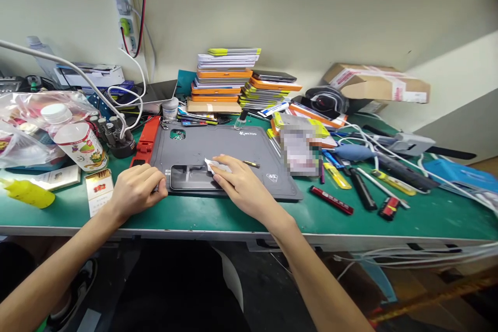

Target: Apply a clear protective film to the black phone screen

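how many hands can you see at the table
2. The left hand is curled beside the left end of the phone; the right hand holds a white wipe against the phone's right part. No others show.

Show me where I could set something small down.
Bare: grey mat between phone and small bottle; green tabletop at the front, right of the red-and-black piece. Crowded: around the printed cup and yellow-handled tools.

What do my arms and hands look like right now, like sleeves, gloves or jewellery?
Your left hand and right hand are ungloved, with no ring or watch visible. Both forearms show no sleeve, cable or marking as far as the picture's edge.
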The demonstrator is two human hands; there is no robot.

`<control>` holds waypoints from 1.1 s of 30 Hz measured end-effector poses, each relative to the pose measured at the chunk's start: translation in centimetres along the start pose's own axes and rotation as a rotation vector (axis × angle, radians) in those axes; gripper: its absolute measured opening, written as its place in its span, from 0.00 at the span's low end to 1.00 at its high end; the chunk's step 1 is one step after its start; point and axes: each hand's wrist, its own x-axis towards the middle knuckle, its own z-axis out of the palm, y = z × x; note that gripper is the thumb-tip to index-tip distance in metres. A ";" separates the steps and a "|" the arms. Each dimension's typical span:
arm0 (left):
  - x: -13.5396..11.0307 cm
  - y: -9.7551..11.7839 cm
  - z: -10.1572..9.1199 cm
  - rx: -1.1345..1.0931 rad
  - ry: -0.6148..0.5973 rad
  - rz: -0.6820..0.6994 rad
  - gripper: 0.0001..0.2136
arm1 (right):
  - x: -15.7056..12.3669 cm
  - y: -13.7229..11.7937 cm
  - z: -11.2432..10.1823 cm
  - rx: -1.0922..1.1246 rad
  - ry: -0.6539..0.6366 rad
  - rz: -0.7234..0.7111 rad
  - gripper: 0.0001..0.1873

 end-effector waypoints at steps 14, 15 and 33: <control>0.5 0.3 -0.3 0.009 0.018 0.002 0.12 | 1.1 -0.9 0.3 -0.037 -0.044 -0.079 0.23; 0.5 0.3 -0.3 0.005 0.015 -0.001 0.12 | 1.1 -0.8 0.3 -0.030 -0.046 -0.080 0.23; 0.2 0.4 -0.3 0.001 -0.019 -0.012 0.13 | 1.6 1.7 0.1 0.211 -0.155 -0.092 0.21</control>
